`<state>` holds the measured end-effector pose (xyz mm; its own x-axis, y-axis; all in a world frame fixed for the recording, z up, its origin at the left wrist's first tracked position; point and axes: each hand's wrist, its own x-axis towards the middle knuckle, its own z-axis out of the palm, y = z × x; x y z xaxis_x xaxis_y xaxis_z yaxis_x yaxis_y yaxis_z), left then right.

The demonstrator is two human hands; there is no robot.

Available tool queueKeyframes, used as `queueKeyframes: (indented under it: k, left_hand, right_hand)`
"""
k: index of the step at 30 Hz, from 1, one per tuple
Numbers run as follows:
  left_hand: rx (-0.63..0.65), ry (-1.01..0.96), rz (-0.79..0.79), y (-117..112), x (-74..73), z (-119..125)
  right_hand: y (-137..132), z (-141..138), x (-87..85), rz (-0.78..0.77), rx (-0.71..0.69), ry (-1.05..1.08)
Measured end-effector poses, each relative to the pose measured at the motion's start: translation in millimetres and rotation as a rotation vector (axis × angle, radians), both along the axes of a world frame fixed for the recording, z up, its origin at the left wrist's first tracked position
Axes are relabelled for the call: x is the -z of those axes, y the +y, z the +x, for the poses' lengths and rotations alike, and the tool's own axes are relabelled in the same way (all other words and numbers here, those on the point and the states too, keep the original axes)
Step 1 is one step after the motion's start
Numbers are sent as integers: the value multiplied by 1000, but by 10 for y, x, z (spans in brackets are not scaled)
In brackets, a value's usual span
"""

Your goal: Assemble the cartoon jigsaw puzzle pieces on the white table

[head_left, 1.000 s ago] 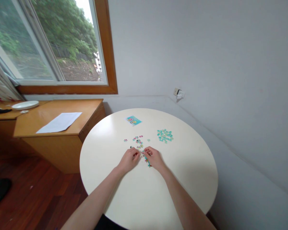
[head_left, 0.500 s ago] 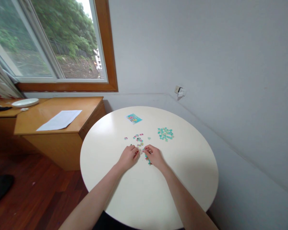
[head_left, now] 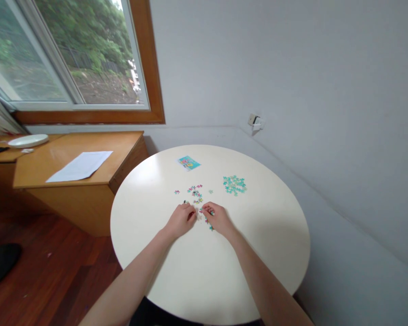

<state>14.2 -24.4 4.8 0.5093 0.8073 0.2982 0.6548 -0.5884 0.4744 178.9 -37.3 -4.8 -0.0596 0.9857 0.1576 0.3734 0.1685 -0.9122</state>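
Over the middle of the round white table (head_left: 204, 271), my right hand (head_left: 216, 215) pinches a small jigsaw piece (head_left: 201, 210) between thumb and fingers. A few joined or touching jigsaw pieces (head_left: 211, 228) lie partly beneath that hand. My left hand (head_left: 182, 219) rests just to the left, its fingers curled inward; whether they hold anything is hidden. A pale piece (head_left: 199, 217) lies between the two hands. Just beyond them is a loose cluster of pink, yellow and teal pieces (head_left: 195, 192).
A pile of teal pieces (head_left: 234, 184) lies to the right, and a picture card (head_left: 189, 163) near the far edge. A wooden desk (head_left: 122, 158) with a white paper sheet (head_left: 81, 166) and a white plate (head_left: 29, 141) stands left. A wall socket with plug (head_left: 255, 121) is ahead.
The view has shifted slightly. My right hand has moved a little, still pinching a piece near the joined ones; my left hand stays nearly in place.
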Motion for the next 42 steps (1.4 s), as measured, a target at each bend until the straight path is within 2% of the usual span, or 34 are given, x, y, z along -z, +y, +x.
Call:
queueKeyframes:
  k: [7,14,20,27,33,42]
  left_hand:
    - [6,-42,-16,14,14,-6]
    - [73,-21,-28,-5,-24,-32]
    - [23,21,-20,-19,-42,-23]
    - [-76,37,1,-11,-17,-17]
    - [-91,19,0,-1,0,-12]
    - [-84,2,17,4,6,-19]
  right_hand:
    - [10,4,3,-1,28,-14]
    - [52,11,54,54,81,13]
    - [86,25,94,52,115,24]
    - [66,58,12,183,89,-148]
    - [48,74,-12,192,33,-246]
    - [61,82,12,186,20,-264]
